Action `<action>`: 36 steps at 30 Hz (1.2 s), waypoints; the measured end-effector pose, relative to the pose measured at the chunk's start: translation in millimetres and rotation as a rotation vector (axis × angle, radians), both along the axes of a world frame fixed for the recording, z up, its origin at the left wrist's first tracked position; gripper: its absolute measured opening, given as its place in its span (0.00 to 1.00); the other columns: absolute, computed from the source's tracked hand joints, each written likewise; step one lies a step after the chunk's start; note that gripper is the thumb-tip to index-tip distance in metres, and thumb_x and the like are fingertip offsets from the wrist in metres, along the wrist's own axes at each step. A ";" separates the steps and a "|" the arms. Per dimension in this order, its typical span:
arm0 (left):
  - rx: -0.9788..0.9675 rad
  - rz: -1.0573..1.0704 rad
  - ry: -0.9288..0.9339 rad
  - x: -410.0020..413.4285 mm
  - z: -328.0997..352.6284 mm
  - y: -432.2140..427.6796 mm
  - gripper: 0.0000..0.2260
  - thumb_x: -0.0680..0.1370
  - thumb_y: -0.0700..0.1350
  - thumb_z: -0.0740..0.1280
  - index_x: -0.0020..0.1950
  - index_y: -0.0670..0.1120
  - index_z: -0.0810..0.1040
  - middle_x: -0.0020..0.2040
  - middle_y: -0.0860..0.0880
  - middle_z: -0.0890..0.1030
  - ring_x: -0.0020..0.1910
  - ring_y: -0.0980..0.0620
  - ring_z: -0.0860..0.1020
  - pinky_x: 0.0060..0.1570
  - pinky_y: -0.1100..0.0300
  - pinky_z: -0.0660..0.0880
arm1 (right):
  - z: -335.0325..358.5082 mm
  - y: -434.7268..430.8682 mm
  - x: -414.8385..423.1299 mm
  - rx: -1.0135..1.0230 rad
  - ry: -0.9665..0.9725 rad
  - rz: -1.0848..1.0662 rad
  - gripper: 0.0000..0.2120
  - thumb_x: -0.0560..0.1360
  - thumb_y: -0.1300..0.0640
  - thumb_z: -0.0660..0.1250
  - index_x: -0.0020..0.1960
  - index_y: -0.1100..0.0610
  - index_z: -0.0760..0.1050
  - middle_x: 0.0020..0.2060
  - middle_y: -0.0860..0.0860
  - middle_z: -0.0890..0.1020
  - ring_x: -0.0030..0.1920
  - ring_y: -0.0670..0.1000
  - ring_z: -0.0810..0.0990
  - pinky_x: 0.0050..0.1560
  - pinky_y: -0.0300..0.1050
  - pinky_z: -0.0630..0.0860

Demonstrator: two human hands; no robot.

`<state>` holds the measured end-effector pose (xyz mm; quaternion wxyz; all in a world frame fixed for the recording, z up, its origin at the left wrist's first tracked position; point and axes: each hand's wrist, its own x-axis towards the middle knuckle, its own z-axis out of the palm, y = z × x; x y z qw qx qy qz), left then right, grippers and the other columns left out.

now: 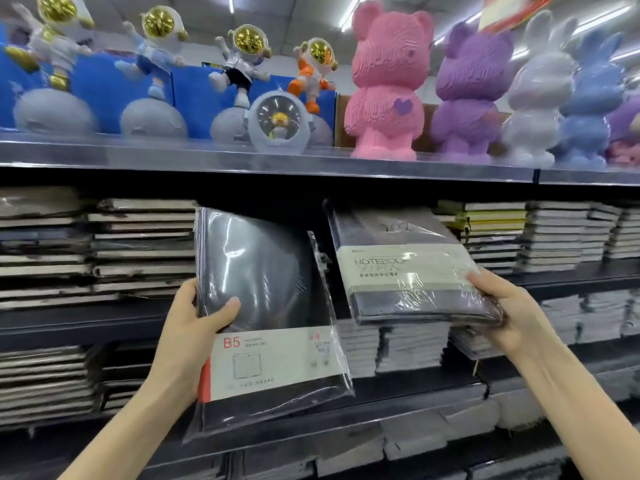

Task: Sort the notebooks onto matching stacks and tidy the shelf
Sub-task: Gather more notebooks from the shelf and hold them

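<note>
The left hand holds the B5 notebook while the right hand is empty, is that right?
Not quite: in the head view the right hand grips another wrapped notebook, banded NOTEBOOK. The left hand does hold the B5 notebook.

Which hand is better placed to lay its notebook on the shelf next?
Probably the right: the right hand holds the grey plastic-wrapped notebook with cream band tilted, its far edge pointing into the shelf. The left hand holds the black plastic-sleeved B5 notebook upright.
</note>
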<state>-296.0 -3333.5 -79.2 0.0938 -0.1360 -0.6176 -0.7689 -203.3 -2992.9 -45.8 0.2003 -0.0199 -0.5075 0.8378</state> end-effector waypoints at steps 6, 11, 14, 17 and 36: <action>-0.024 -0.035 0.003 -22.3 12.1 21.2 0.11 0.75 0.37 0.68 0.55 0.49 0.75 0.49 0.44 0.83 0.44 0.42 0.83 0.46 0.42 0.80 | 45.8 42.3 -51.7 -0.056 -0.098 -0.111 0.07 0.78 0.57 0.61 0.53 0.59 0.75 0.34 0.50 0.84 0.32 0.48 0.83 0.29 0.39 0.79; 0.006 -0.044 -0.014 -40.7 20.0 35.1 0.10 0.76 0.37 0.68 0.54 0.50 0.75 0.48 0.45 0.83 0.44 0.41 0.83 0.45 0.42 0.80 | 66.5 67.1 -70.6 -0.333 -0.068 -0.210 0.18 0.72 0.53 0.71 0.57 0.61 0.73 0.49 0.58 0.80 0.47 0.55 0.82 0.41 0.47 0.82; 0.026 -0.057 -0.039 -50.2 22.0 40.6 0.09 0.77 0.37 0.67 0.54 0.49 0.75 0.49 0.45 0.83 0.44 0.40 0.83 0.44 0.42 0.80 | 51.5 62.5 -66.9 -0.327 0.184 -0.128 0.38 0.63 0.60 0.75 0.70 0.61 0.65 0.59 0.62 0.75 0.57 0.60 0.78 0.53 0.58 0.80; 0.018 -0.056 -0.047 -58.9 22.2 45.3 0.10 0.76 0.37 0.67 0.55 0.48 0.75 0.49 0.44 0.83 0.45 0.39 0.82 0.45 0.40 0.79 | 36.3 48.7 -81.6 -0.066 0.283 -0.324 0.34 0.74 0.73 0.64 0.75 0.55 0.57 0.55 0.53 0.73 0.48 0.51 0.81 0.48 0.47 0.82; -0.138 0.009 0.111 -39.1 5.4 -3.1 0.17 0.75 0.35 0.68 0.60 0.51 0.75 0.53 0.51 0.83 0.52 0.50 0.82 0.55 0.48 0.76 | -1.9 -65.9 -119.0 0.474 0.043 -0.518 0.13 0.76 0.47 0.67 0.54 0.55 0.75 0.41 0.49 0.80 0.41 0.48 0.78 0.40 0.40 0.76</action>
